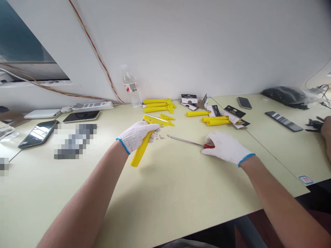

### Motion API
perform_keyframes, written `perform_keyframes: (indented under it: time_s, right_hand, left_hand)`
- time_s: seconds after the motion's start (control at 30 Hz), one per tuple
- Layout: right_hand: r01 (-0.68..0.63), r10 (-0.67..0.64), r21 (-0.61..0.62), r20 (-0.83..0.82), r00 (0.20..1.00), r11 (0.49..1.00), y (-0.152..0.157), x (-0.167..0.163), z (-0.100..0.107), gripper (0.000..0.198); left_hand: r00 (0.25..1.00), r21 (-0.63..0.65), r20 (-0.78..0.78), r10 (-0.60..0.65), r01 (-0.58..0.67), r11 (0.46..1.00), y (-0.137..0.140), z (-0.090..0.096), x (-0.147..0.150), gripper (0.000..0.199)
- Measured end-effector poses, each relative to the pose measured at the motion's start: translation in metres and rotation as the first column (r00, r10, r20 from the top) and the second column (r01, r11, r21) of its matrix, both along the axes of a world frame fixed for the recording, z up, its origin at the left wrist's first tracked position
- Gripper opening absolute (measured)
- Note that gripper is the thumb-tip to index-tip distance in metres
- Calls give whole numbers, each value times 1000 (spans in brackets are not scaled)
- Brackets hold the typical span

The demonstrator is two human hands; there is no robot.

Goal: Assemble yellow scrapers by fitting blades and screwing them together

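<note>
A white knitted glove with a blue cuff covers each hand. My left hand (137, 135) is closed around a yellow scraper (141, 151), whose wide head with a metal blade points away and whose handle slants down toward me. My right hand (224, 148) grips the red handle of a screwdriver (187, 141); its long shaft points left along the tabletop. Several small screws (160, 137) lie between the scraper and the screwdriver tip. Just behind the scraper head are loose yellow plastic pieces (168, 117).
Several yellow handles (157, 109) lie near the wall beside a water bottle (131, 88). To the right are carded yellow scrapers (217, 120). Phones (38, 133) and a power strip (93, 106) lie left. Another person's hand (327, 134) shows at the right edge.
</note>
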State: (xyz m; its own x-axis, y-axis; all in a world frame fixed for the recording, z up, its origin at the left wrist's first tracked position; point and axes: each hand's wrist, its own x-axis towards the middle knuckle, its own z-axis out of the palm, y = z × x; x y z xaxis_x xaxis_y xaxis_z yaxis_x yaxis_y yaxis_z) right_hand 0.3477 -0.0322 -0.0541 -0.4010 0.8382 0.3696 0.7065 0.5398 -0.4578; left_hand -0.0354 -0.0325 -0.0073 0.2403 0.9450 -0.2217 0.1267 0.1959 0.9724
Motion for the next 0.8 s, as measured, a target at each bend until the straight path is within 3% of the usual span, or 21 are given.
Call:
perform_keyframes:
  time_s: [0.2, 0.37, 0.5, 0.6, 0.67, 0.8]
  right_hand:
    - [-47, 45, 9, 158, 986, 999, -10, 17, -19, 46]
    - [35, -33, -25, 95, 995, 999, -20, 12, -4, 35]
    - [177, -170, -90, 80, 982, 980, -28, -22, 26, 44]
    - [206, -196, -112, 100, 976, 972, -25, -63, 39, 43]
    - [194, -183, -124, 89, 979, 973, -19, -89, 36, 43]
    - [157, -157, -167, 15, 987, 973, -12, -118, 10, 47]
  left_hand:
    - [996, 10, -69, 54, -53, 999, 2, 3, -3, 32]
    - [996, 44, -51, 76, -74, 996, 4, 0, -7, 27]
    - [991, 52, 5, 133, -133, 990, 3, 4, -7, 21]
    - [974, 69, -30, 226, -224, 972, -2, 13, -3, 19]
    - [959, 90, -105, 264, -255, 963, -5, 18, -2, 18]
    - [940, 91, -186, 286, -273, 958, -6, 19, -5, 19]
